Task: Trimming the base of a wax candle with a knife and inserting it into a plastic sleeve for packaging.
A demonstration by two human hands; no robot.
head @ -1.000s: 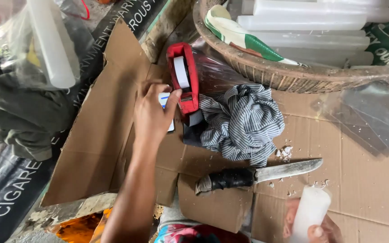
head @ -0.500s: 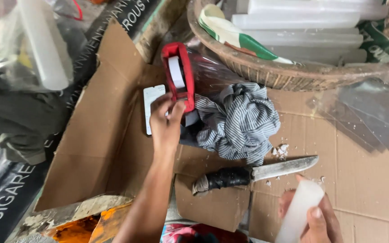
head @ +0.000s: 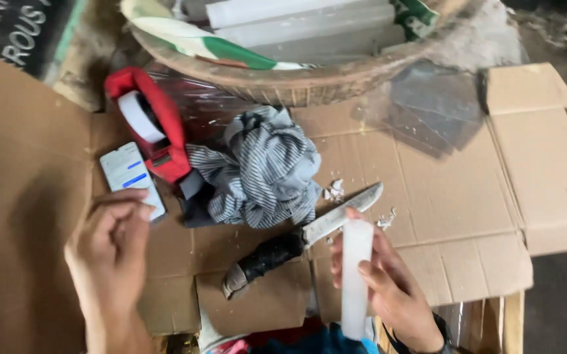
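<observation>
**White wax stick held over cardboard**

Right hand (head: 388,288) grips a white wax stick (head: 354,275) upright, low centre. Knife (head: 310,236) lies just at its 10 o'clock on flattened cardboard (head: 480,190). Striped cloth (head: 264,170) at 11. Left hand (head: 110,242), loosely curled, holding nothing, fingertips at a phone (head: 129,177); red tape dispenser (head: 152,128) beside it. Basket (head: 296,82) at 12.

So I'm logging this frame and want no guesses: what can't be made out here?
- Basket: top cut off by the head view's upper edge; the count of white sticks is unknown.
- Knife: mid-blade hidden behind the white candle in the right hand.
- Phone: screen too small to read, lower corner behind the left hand.
- Striped cloth: hides whatever lies under it.
</observation>
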